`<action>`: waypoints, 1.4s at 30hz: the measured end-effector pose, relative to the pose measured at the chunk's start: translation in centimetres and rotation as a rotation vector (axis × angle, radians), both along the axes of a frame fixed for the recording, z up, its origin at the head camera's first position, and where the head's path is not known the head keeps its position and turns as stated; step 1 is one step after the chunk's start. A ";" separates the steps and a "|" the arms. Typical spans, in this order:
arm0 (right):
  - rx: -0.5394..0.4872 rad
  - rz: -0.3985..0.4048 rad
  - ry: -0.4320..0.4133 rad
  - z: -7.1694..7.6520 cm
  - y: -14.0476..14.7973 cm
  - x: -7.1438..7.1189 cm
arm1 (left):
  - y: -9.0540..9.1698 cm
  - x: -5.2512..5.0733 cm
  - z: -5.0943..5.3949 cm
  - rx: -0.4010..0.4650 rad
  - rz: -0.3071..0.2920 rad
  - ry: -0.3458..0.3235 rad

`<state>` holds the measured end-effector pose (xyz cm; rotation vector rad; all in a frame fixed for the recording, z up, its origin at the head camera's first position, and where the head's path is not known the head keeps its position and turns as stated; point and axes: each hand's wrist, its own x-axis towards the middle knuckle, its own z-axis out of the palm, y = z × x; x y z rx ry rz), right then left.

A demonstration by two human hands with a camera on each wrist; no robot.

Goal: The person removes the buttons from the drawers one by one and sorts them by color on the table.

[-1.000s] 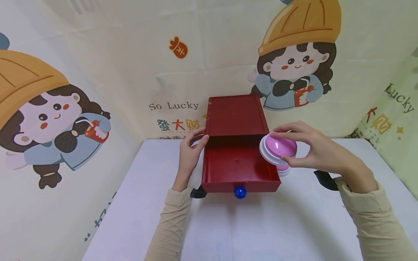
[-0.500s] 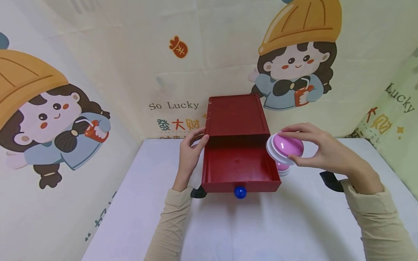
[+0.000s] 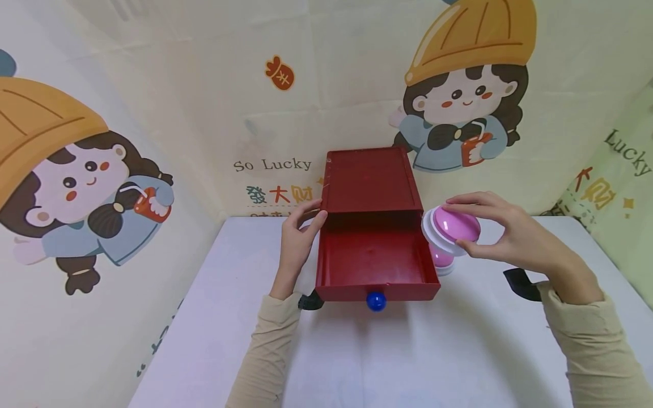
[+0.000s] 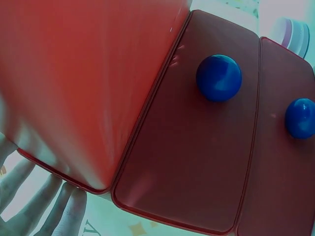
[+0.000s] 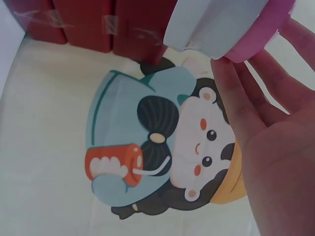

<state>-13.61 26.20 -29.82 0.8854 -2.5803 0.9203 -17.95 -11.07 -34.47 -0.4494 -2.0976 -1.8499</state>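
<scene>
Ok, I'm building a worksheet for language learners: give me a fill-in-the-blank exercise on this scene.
The knob on the drawer is ____.
The ____ hand touches the box.
The other hand grips a white thing with a ____ dome.
In the head view, a similar thing shows at the drawer's ____ side.

Missing words: blue; left; pink; right.

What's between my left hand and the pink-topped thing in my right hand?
In the head view, the red cabinet, with its open drawer, lies between your left hand and the pink-topped thing.
</scene>
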 end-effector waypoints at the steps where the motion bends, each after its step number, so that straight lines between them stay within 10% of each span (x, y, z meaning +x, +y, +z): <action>1: -0.002 -0.007 -0.002 0.0 0.1 0.0 | 0.0 0.0 0.0 0.003 0.000 0.000; 42: 0.013 -0.171 -0.120 -6.3 4.8 -2.1 | 0.0 0.0 0.0 0.004 0.000 -0.005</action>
